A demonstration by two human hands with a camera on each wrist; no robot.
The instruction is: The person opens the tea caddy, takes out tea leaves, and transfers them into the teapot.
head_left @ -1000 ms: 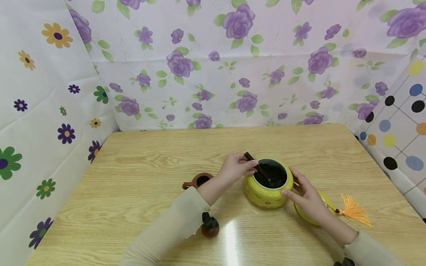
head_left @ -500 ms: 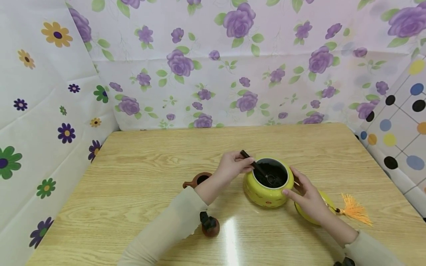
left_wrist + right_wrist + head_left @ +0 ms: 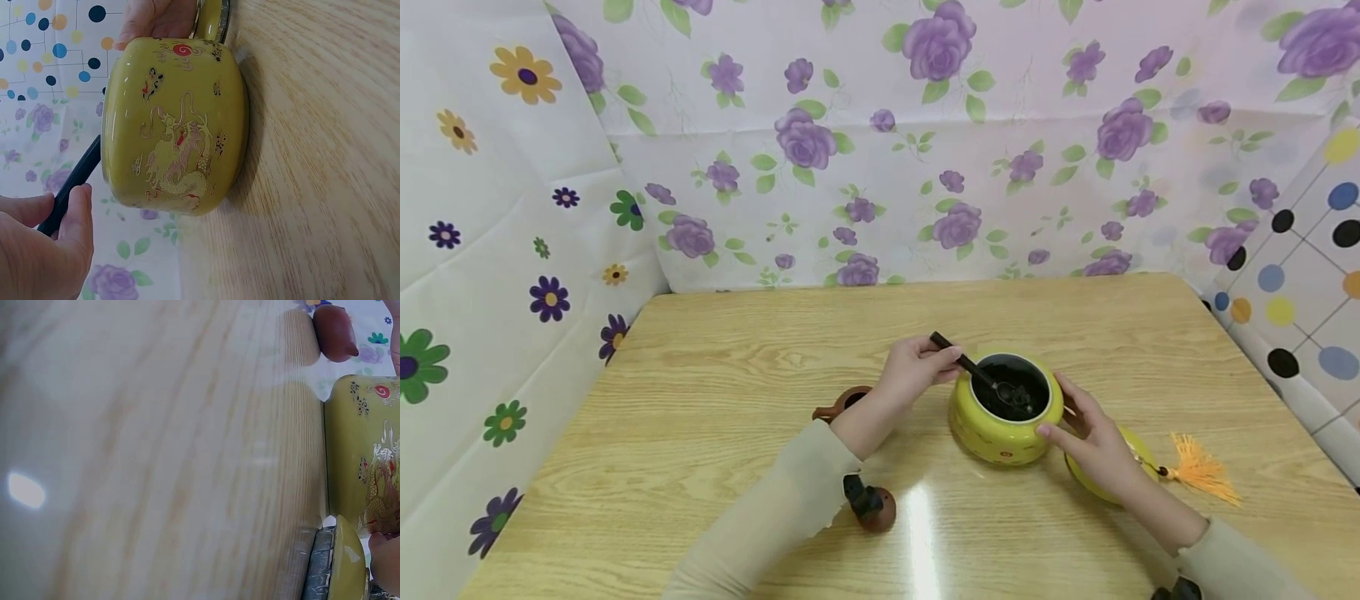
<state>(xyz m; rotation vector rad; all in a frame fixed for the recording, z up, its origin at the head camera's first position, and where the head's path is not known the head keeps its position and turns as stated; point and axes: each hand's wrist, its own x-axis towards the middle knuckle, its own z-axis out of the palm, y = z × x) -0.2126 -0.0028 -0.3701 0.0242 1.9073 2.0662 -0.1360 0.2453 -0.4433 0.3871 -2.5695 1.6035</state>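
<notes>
In the head view my left hand [image 3: 917,367] pinches the black handle of a spoon [image 3: 955,350] between thumb and fingers. The spoon's bowl lies over dark, loose contents [image 3: 1011,387] inside a round yellow jar [image 3: 1000,446], which stands upright. Around the jar's right side my right hand [image 3: 1097,446] holds it, thumb at the front and fingers behind. A gold dragon decorates the jar's wall [image 3: 181,125] in the left wrist view. Beneath the right hand lies a yellow lid [image 3: 1138,450], partly covered, with an orange tassel [image 3: 1202,471].
A brown clay teapot [image 3: 829,412] stands left of the jar, mostly hidden by the left forearm. Its small brown lid [image 3: 880,510] seems to lie nearer, beside the left wrist camera [image 3: 861,496]. Flowered cloth [image 3: 880,167] hangs behind the wooden table [image 3: 715,358].
The left hand has drawn back leftward and slightly up, pulling the spoon's handle lower in slope and its bowl higher among the dark contents. The right hand stays on the jar.
</notes>
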